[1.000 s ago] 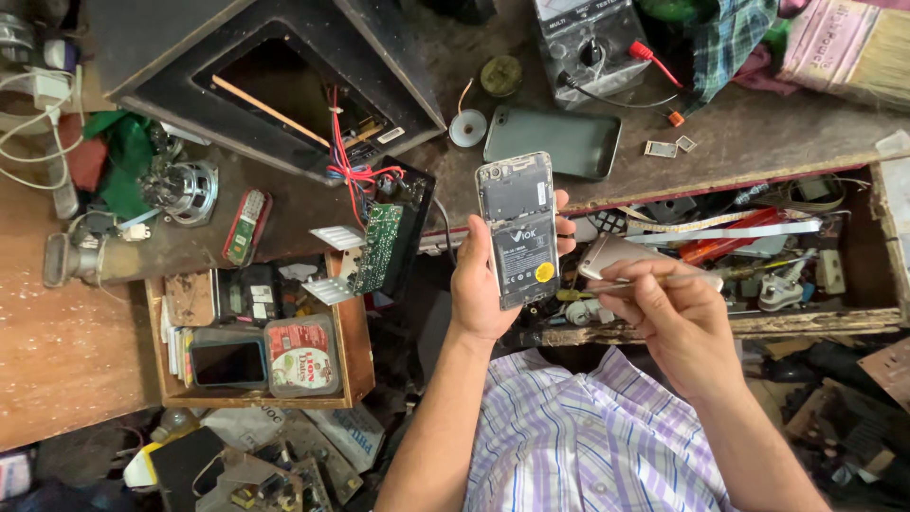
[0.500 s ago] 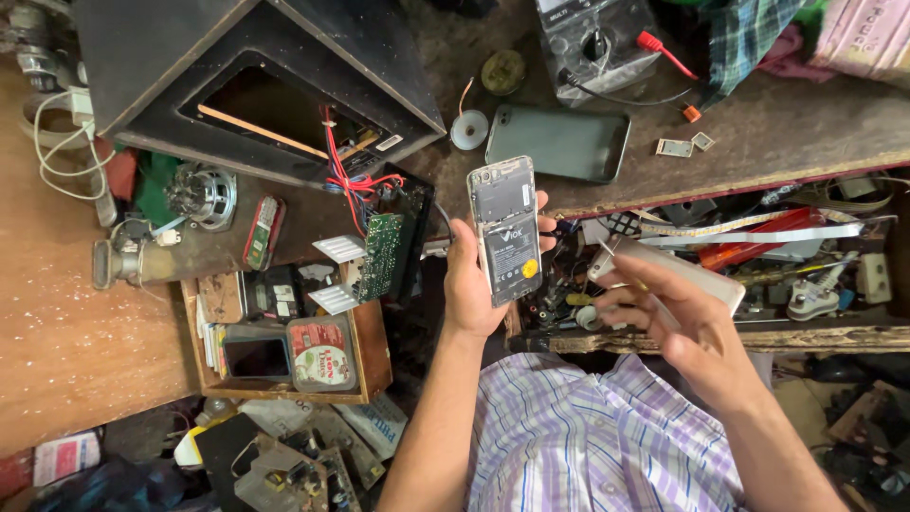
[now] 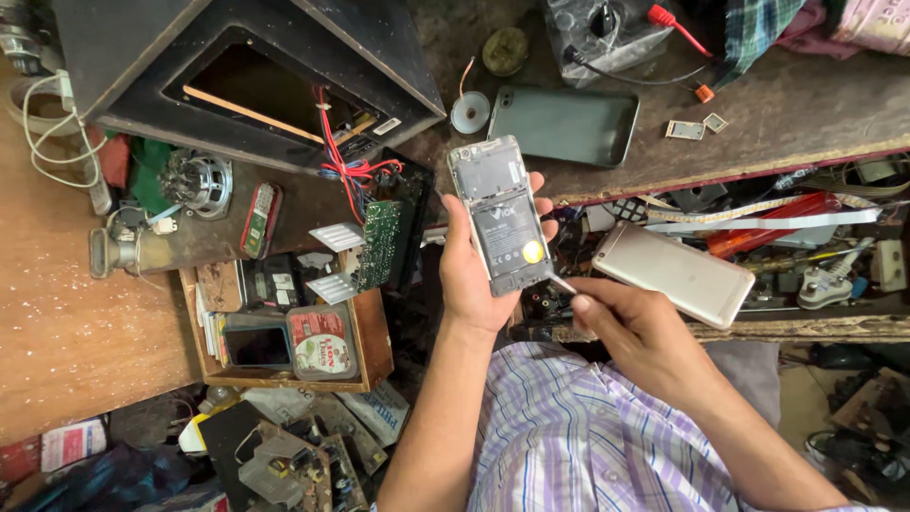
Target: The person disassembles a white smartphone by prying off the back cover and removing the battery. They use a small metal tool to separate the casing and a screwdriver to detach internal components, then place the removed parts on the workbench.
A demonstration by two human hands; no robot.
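- The opened phone [image 3: 500, 216], its back cover off and its battery and inner frame showing, stands upright in your left hand [image 3: 479, 270], above your lap and in front of the bench edge.
- Your left hand is clamped around the phone's lower half: thumb along the left edge, fingertips [image 3: 542, 204] curling around the right edge.
- A round yellow sticker [image 3: 533, 251] sits on the battery near the lower right corner.
- Your right hand [image 3: 637, 332] is closed in a pinch on a thin metal tool [image 3: 561, 283]; its tip meets the phone's lower right corner, just below the sticker.
- The same hand also carries a gold back cover [image 3: 675, 273], lying tilted across the back of the hand and jutting out to the right.
- On the bench above the phone lies a dark green phone case [image 3: 569, 125], face down, with a small white solder reel [image 3: 469, 112] just beside it on the left.
- To the left of your left hand a green circuit board [image 3: 381, 245] hangs on red wires [image 3: 334, 161] from a black speaker cabinet [image 3: 256, 66].
- Lower left, a wooden tray [image 3: 374, 341] holds a small dark phone and a round tin.
- Your striped shirt [image 3: 588, 436] fills the bottom of the view.
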